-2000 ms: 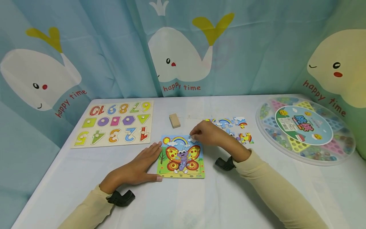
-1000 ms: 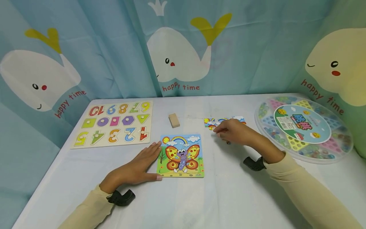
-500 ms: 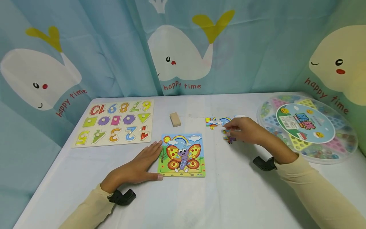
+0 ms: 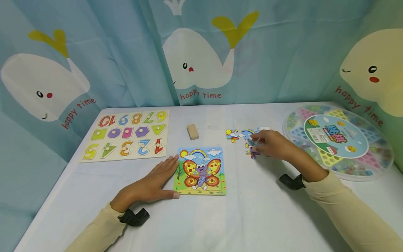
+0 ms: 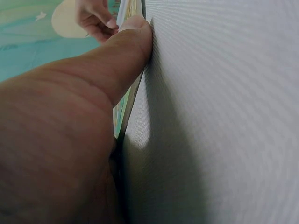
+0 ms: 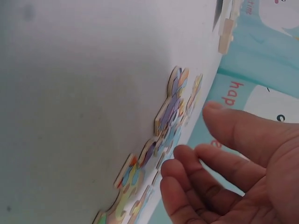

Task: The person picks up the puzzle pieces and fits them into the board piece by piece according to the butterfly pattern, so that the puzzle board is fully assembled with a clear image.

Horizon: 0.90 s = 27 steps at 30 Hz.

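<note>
My left hand [image 4: 151, 185] lies flat on the table, fingers extended. Its fingertips and thumb touch the left side of a square butterfly puzzle board [image 4: 201, 171]; in the left wrist view the thumb [image 5: 126, 51] meets the board's edge. My right hand [image 4: 274, 144] hovers over loose jigsaw pieces right of the board. In the right wrist view its thumb stands apart from relaxed fingers, with nothing between them. Close by its fingertips lies a piece with a purple butterfly face [image 4: 251, 151]. A sun piece [image 4: 232, 134] and a rainbow piece [image 4: 247, 133] sit behind; other pieces are hidden by the hand.
A wooden number-and-shape board [image 4: 126, 136] lies at the back left. Behind the butterfly board rests a small wooden block [image 4: 192, 132]. At the right stands a large round clear game box [image 4: 338, 140] with marbles. A whale-print curtain [image 4: 201, 52] hangs along the table's back edge.
My right hand has left the butterfly board's upper right corner and moved right, over the loose pieces. In the last half second it has barely shifted. The left hand stays put.
</note>
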Motion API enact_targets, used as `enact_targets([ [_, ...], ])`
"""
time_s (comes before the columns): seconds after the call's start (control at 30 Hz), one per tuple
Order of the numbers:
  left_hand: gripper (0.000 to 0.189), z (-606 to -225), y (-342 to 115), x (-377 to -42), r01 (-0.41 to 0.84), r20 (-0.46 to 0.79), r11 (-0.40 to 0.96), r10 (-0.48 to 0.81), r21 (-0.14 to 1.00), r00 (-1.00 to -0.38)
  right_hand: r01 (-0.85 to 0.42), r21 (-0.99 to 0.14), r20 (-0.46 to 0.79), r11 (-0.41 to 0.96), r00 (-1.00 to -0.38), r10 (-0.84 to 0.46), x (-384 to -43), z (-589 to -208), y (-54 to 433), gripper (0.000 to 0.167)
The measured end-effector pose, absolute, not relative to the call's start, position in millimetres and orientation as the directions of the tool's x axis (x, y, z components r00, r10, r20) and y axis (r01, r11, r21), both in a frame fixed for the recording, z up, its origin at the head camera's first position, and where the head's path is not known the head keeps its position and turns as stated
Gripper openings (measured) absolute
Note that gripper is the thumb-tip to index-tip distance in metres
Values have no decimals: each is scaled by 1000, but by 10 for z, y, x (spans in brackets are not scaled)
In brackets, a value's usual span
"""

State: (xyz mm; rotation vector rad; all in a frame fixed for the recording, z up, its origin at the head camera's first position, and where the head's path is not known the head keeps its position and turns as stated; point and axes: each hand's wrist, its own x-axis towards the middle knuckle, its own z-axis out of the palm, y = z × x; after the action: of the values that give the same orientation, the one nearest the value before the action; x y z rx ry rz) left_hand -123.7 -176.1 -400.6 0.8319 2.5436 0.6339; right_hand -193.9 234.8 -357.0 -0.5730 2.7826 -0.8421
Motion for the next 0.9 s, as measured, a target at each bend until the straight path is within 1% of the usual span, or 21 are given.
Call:
enact_targets([
  [0.2, 102, -4022, -1767, -1242, 449, -221, 722, 626, 526, -748, -284, -542, -94, 791, -915, -393, -1977, -3582, 2291, 47],
  [0.47, 102, -4032, -1774, -1247, 452, -222, 721, 629, 525, -745, -304, -521, -89, 798, -910, -405, -2004, -3632, 2263, 50],
  [0.9, 103, -4039, -1784, -1251, 461, -215, 720, 631, 518, -745, -341, -445, -69, 828, -909, -411, -2022, -3669, 2251, 45],
])
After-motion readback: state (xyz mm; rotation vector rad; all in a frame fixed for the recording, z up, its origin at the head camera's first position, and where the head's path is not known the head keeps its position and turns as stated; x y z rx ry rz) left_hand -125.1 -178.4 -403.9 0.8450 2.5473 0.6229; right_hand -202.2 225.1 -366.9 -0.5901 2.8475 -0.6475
